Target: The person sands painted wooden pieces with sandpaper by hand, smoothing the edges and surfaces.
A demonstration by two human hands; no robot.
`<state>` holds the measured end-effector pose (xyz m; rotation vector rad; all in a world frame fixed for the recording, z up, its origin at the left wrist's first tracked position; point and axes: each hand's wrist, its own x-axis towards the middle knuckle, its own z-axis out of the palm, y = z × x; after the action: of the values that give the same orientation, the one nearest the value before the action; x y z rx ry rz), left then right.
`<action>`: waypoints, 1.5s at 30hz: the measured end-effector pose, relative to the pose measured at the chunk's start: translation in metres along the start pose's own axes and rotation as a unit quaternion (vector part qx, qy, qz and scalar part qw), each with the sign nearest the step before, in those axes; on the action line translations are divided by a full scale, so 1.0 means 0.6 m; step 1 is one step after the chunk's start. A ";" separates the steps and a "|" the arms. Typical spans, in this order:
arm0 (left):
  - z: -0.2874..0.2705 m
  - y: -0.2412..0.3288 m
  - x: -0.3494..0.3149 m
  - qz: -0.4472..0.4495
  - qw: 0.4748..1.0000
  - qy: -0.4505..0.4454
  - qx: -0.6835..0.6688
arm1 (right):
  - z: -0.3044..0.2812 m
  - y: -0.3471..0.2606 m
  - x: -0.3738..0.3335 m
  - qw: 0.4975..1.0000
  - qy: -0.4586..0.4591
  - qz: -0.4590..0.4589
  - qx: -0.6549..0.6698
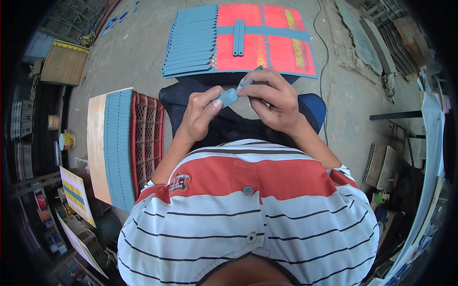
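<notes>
Both hands meet in front of my lap on a small blue-grey strip (229,97). My left hand (200,112) pinches its near end between thumb and fingers. With curled fingers, my right hand (274,102) grips it farther along, and a bit of blue-grey shows above the knuckles. The fingers hide much of the strip's middle. Beyond the hands is a pink-red board (286,57) with a blue-grey band across it. A row of blue-grey strips (191,40) lines its left side, and two narrow strips (238,38) lie side by side near its middle.
To my left, a red plastic crate (149,136) stands beside a wooden board (97,143) with rows of blue-grey strips. A dark cable (320,57) runs along the concrete floor on the right. Cluttered shelves (36,190) fill the left edge; a dark metal bar (396,115) juts in from the right.
</notes>
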<state>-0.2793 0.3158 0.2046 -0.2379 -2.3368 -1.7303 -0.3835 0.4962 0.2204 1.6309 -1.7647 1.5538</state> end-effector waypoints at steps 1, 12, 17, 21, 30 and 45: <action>-0.001 -0.001 0.001 -0.010 1.000 -0.004 0.014 | -0.002 0.003 -0.001 1.000 -0.003 0.009 -0.016; -0.010 0.012 0.002 -0.045 0.997 -0.039 0.057 | -0.004 0.008 -0.006 0.998 -0.018 -0.041 -0.052; -0.012 0.012 0.002 -0.052 0.997 -0.040 0.037 | -0.006 0.019 -0.013 0.999 -0.004 -0.018 -0.050; -0.010 0.011 0.002 -0.031 0.998 -0.037 0.050 | -0.004 0.003 -0.007 0.999 -0.017 -0.020 -0.032; -0.010 0.006 -0.001 -0.018 0.999 -0.039 0.004 | 0.001 0.012 -0.017 0.999 -0.002 0.038 0.037; -0.006 0.007 0.001 0.017 0.999 -0.030 -0.002 | 0.003 -0.007 -0.007 0.986 0.003 0.086 0.145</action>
<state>-0.2783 0.3138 0.2092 -0.3347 -2.3568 -1.7357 -0.3778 0.4981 0.2183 1.6299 -1.7847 1.9730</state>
